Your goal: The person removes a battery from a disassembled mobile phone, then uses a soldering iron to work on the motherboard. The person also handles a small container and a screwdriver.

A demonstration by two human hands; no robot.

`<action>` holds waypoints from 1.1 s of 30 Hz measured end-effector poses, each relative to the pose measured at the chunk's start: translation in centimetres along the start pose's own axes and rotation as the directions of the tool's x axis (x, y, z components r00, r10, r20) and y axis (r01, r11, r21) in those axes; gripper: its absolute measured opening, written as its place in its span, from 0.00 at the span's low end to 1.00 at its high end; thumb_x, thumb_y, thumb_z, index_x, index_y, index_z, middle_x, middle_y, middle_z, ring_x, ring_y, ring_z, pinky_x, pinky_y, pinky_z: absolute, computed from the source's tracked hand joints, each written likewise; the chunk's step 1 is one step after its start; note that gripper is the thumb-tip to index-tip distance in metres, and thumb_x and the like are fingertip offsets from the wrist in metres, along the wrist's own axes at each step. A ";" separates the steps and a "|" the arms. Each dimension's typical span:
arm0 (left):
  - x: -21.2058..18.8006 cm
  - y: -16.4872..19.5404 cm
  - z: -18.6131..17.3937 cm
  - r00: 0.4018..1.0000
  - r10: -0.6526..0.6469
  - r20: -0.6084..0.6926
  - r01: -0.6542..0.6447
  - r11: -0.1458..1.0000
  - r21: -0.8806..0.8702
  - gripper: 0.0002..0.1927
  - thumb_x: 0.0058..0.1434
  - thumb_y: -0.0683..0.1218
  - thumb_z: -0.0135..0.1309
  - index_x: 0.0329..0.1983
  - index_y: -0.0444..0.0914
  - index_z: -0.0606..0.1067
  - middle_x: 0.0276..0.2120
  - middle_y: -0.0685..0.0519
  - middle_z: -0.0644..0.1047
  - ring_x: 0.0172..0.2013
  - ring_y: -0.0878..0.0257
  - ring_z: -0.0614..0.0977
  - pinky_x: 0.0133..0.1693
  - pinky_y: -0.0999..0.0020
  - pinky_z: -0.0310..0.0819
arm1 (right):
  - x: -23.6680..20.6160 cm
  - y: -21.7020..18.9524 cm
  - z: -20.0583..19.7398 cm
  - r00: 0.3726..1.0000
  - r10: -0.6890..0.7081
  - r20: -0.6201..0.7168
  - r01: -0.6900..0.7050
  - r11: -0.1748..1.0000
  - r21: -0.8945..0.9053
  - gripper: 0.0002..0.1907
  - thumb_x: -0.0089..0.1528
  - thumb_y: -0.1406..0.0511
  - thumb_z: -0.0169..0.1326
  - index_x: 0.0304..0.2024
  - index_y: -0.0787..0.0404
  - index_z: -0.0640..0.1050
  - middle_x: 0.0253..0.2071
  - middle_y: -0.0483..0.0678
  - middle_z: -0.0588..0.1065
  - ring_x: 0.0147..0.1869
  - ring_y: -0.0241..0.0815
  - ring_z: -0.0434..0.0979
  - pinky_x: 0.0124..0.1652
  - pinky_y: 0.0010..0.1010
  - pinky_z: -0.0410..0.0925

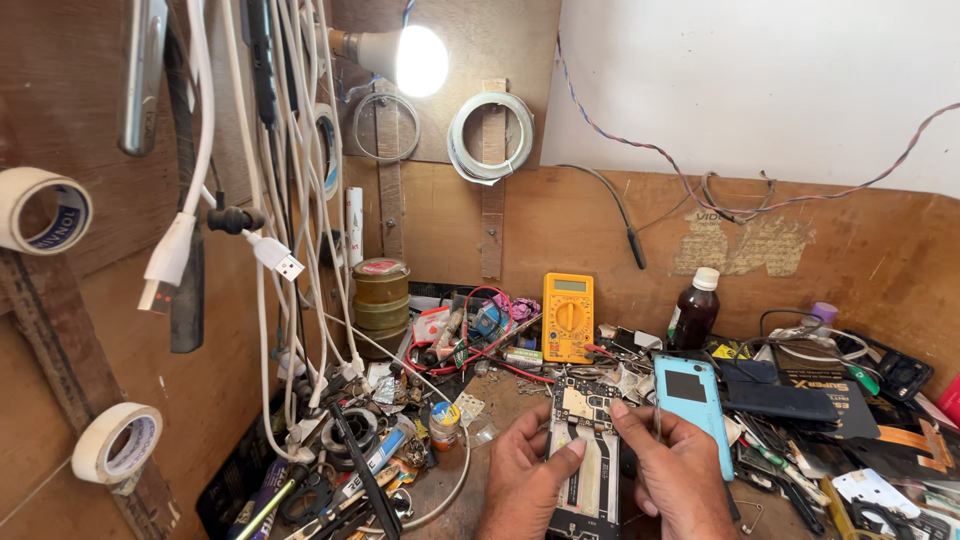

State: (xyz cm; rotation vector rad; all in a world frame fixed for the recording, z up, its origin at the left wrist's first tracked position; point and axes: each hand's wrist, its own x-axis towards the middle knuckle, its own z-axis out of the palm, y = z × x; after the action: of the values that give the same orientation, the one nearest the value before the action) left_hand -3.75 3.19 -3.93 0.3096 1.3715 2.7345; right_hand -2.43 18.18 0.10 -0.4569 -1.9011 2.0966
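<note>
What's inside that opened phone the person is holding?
The opened phone shows a circuit board with small chips at its top end and a pale metal frame lower down. The left hand and right hand cover its side edges; finer parts are too small to tell.

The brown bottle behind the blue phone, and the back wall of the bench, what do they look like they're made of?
The brown bottle looks like dark amber glass or plastic, glossy, with a white, probably plastic, cap; the look leaves it open. The back wall looks like bare plywood or hardboard: matt brown, with visible grain and torn paper remnants stuck on it.
</note>
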 end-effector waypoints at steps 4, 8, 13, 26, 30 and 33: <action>-0.2 0.1 -0.2 1.000 0.014 -0.011 -0.015 1.000 -0.016 0.26 0.55 0.31 0.53 0.60 0.26 0.71 0.41 0.40 0.85 0.39 0.61 0.87 0.43 0.68 0.83 | -0.3 -0.5 0.1 1.000 -0.016 -0.012 0.016 1.000 -0.004 0.21 0.60 0.56 0.63 0.37 0.72 0.79 0.21 0.48 0.69 0.11 0.31 0.52 0.12 0.29 0.46; 0.0 -0.1 -0.3 0.999 0.012 -0.044 -0.014 0.999 -0.035 0.28 0.55 0.31 0.51 0.62 0.26 0.70 0.41 0.40 0.85 0.38 0.60 0.86 0.42 0.66 0.83 | -0.9 -1.5 0.2 0.997 -0.067 -0.049 0.065 0.997 -0.040 0.26 0.62 0.50 0.56 0.41 0.70 0.82 0.27 0.51 0.73 0.11 0.31 0.53 0.12 0.27 0.49; 0.5 -0.1 -0.5 0.998 0.060 -0.033 -0.060 0.998 0.008 0.32 0.55 0.30 0.49 0.66 0.29 0.66 0.44 0.40 0.85 0.42 0.60 0.87 0.46 0.68 0.82 | -1.4 -2.2 0.4 0.997 -0.061 -0.046 0.061 0.998 -0.001 0.35 0.67 0.40 0.45 0.45 0.65 0.80 0.27 0.53 0.73 0.11 0.31 0.51 0.12 0.27 0.46; -0.1 1.4 0.1 0.995 0.007 -0.096 -0.002 0.999 0.053 0.37 0.53 0.27 0.45 0.70 0.33 0.64 0.47 0.40 0.85 0.47 0.62 0.87 0.50 0.70 0.79 | 0.5 1.1 0.4 0.922 -0.385 0.039 0.376 0.868 -0.325 0.21 0.58 0.54 0.64 0.38 0.68 0.84 0.28 0.47 0.84 0.31 0.30 0.79 0.34 0.22 0.70; -0.7 1.5 0.2 0.996 0.074 -0.050 -0.070 0.994 0.081 0.36 0.54 0.28 0.46 0.69 0.32 0.65 0.48 0.42 0.85 0.46 0.63 0.86 0.50 0.71 0.79 | 1.1 1.2 0.8 0.986 -0.165 -0.019 0.151 0.937 -0.314 0.25 0.58 0.55 0.68 0.42 0.72 0.79 0.28 0.56 0.83 0.29 0.39 0.80 0.30 0.28 0.69; -0.9 1.4 0.1 0.996 0.083 -0.020 -0.082 0.995 0.061 0.36 0.54 0.28 0.46 0.70 0.32 0.65 0.47 0.42 0.85 0.46 0.64 0.86 0.50 0.72 0.79 | 1.5 1.3 1.1 0.995 -0.075 0.066 0.083 0.987 -0.135 0.25 0.57 0.57 0.67 0.43 0.75 0.79 0.28 0.58 0.81 0.28 0.41 0.77 0.26 0.31 0.67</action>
State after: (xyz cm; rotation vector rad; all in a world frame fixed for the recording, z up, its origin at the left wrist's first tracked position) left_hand -2.84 2.27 -2.86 0.3475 1.4812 2.7749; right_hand -4.23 17.65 -1.14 -0.3447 -2.0713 1.9593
